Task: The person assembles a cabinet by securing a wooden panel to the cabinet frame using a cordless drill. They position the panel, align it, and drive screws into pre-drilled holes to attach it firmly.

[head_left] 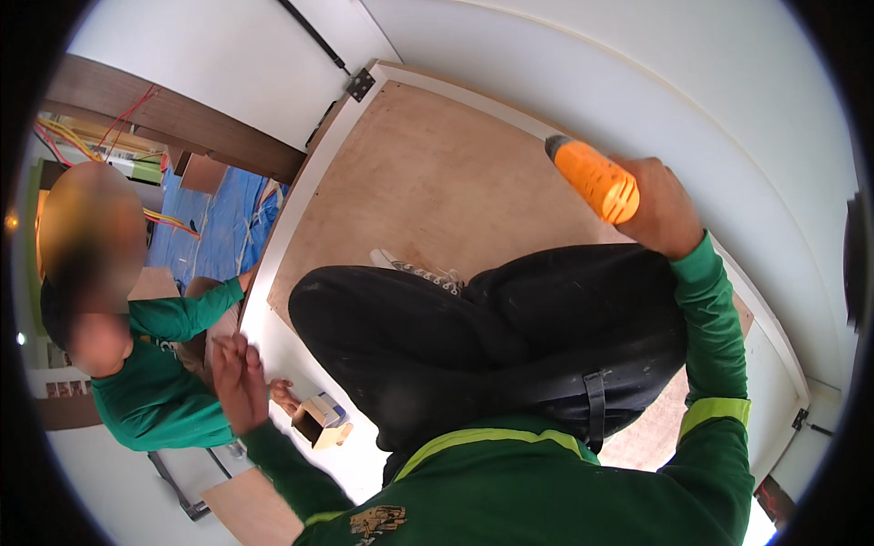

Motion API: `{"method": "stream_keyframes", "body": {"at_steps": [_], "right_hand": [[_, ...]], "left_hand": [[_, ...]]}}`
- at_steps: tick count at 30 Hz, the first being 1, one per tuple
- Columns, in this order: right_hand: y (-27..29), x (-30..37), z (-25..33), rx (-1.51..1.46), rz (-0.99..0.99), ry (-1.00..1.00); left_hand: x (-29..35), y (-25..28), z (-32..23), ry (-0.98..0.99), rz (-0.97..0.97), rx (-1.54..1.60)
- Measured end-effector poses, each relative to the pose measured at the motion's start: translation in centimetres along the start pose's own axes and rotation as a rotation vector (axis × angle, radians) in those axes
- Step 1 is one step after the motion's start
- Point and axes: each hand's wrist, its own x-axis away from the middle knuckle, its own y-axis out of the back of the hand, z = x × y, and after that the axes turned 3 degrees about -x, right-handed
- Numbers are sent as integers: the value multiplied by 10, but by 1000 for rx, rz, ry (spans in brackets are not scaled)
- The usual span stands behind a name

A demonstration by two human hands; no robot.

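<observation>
My right hand (667, 207) is wrapped round an orange and black power drill (596, 179), held above the wooden panel (437, 155) near its far right edge. The drill's dark nose points to the upper left, clear of the panel. On the left, my left hand (240, 380) is raised beside the panel's white frame. Its fingers are bent and close together; whatever they hold, if anything, cannot be made out. A small open cardboard box (320, 422) stands near this hand, with a co-worker's hand (284, 398) beside it.
A co-worker in a green shirt (168, 391) is at the left, one arm on the frame's edge. Black hinges (360, 85) and a gas strut (314, 36) join the frame to a white panel. Blue sheeting (209, 218) and loose wires (68, 136) lie beyond.
</observation>
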Motion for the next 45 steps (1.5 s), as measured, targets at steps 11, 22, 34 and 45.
{"method": "stream_keyframes", "body": {"at_steps": [11, 22, 34, 45], "right_hand": [[14, 0, -34, -19, -83, -241], [40, 123, -105, 48, -671, 115], [-44, 337, -120, -855, -879, -880], [-99, 247, -207, -802, -525, -748]], "left_hand": [[-186, -314, 115, 642, 955, 802], [-183, -318, 271, 506, 742, -405], [-169, -362, 322, 479, 726, -523], [-168, -343, 332, 391, 552, -532]]}}
